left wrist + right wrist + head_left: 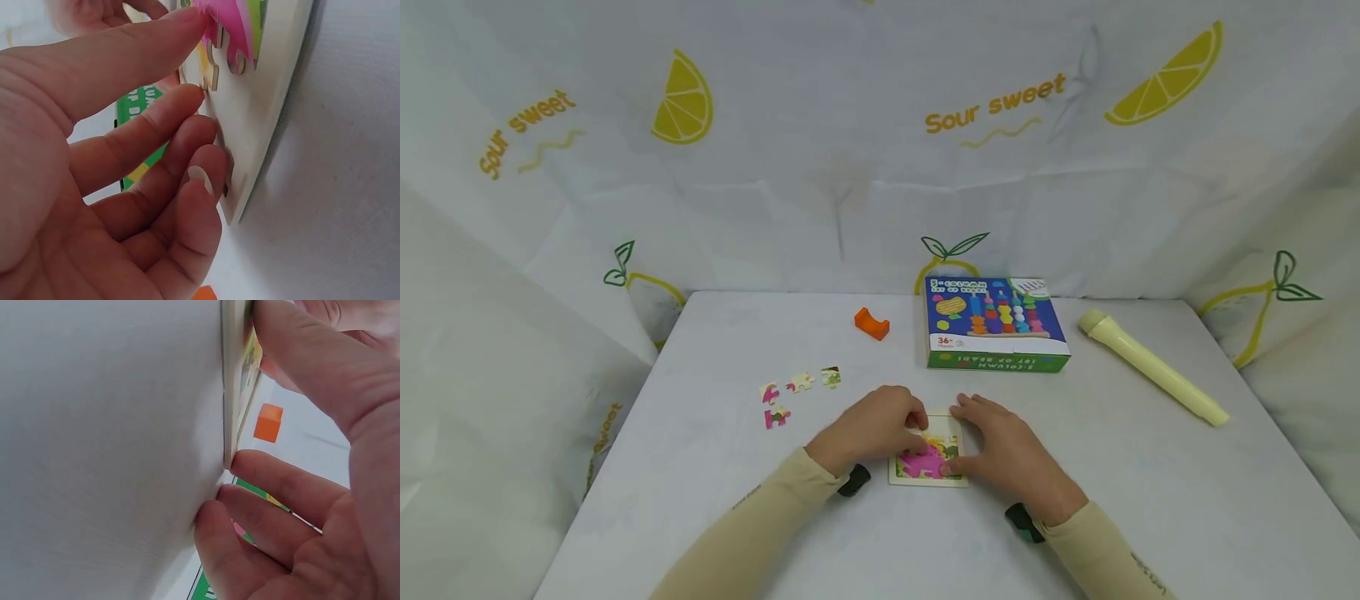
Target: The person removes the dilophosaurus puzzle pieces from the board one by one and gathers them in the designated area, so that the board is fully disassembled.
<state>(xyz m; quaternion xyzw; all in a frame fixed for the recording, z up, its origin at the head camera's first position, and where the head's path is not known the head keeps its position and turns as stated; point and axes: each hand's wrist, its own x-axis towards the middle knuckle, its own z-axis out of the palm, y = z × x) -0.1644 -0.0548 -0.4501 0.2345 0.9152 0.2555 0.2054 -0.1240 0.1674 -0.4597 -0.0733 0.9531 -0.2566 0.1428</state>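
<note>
On the white tabletop (pixel 647 500), a square cream puzzle tray (pixel 942 423), steadied by the right hand (pixel 1006 442) with fingers spread, is partly filled by a pink-and-green picture section (pixel 921 467) pressed by the left hand (pixel 876 423), thumb and bent fingers apart, while several patterned jigsaw pieces (pixel 777 417) are left unplaced.

Your left hand (pixel 872 425) is lying over the left side of the puzzle tray (pixel 946 425), your right hand (pixel 1011 454) resting at its right edge. Joined pieces (pixel 923 461) are sitting inside it. Four loose pieces (pixel 802 382) are lying leftward on the table (pixel 722 500). Behind your tray a box (pixel 996 329) is standing, between a block (pixel 871 325) on its left and a stick (pixel 1153 369) on its right. A cloth (pixel 820 192) is hanging behind them.
</note>
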